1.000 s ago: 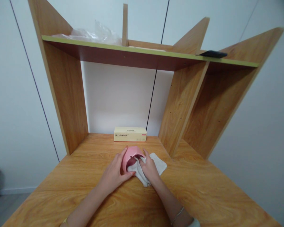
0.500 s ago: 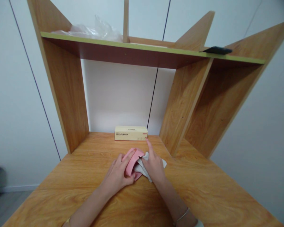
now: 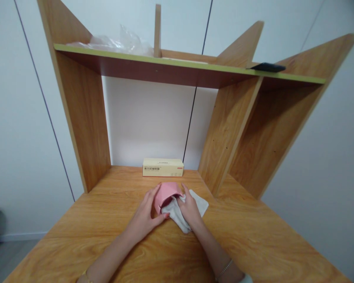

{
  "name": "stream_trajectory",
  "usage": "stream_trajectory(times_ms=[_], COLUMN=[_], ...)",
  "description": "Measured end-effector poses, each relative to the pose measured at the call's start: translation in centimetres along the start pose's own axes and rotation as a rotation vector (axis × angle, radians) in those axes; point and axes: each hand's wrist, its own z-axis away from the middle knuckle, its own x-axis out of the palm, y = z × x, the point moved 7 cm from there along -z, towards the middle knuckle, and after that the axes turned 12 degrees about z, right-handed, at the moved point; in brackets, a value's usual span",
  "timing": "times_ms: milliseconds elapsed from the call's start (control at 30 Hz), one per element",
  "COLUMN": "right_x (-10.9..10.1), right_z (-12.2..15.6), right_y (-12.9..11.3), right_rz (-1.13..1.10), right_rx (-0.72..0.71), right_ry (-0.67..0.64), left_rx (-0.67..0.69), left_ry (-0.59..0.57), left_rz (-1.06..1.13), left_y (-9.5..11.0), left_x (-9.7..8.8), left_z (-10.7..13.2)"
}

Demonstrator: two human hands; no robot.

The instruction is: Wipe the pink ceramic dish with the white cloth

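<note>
On the upper shelf (image 3: 177, 65), at the far left, a crumpled clear plastic bag (image 3: 118, 39) is seen. Lower down, on the wooden desk (image 3: 253, 236), a pink bowl (image 3: 165, 193) is gripped by the left hand (image 3: 146, 214), whose fingers are curled around its outer wall; the bowl is tipped on its side, mouth turned to the right. Behind it, against the back wall, a long pale box (image 3: 163, 167) is laid flat. A grey cloth (image 3: 179, 212) is clasped by the right hand (image 3: 190, 208) and pressed into the bowl's mouth, its loose end spread on the desk just to the right. Farther right, a flat dark object (image 3: 267, 67) is set on the shelf edge
</note>
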Motion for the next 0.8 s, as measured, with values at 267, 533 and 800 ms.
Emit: stream_trajectory(times_ms=[267,533,800], right_x=[0.4,-3.3,-2.4], right_z=[0.4,0.4,0.4], right_y=[-0.6,-2.3,0.2], right_rz=[0.151,0.338,-0.090], right_rx=[0.008,0.058,0.009], right_ry=[-0.025,0.094,-0.088], left_rx=[-0.037,-0.197,-0.400], left_ry=[0.001,0.094,0.396], left_rz=[-0.056,0.079,0.333], left_y=[0.2,-2.1,-6.9], left_x=[-0.3,-1.1,-3.6], left_z=[0.0,-0.2,0.3])
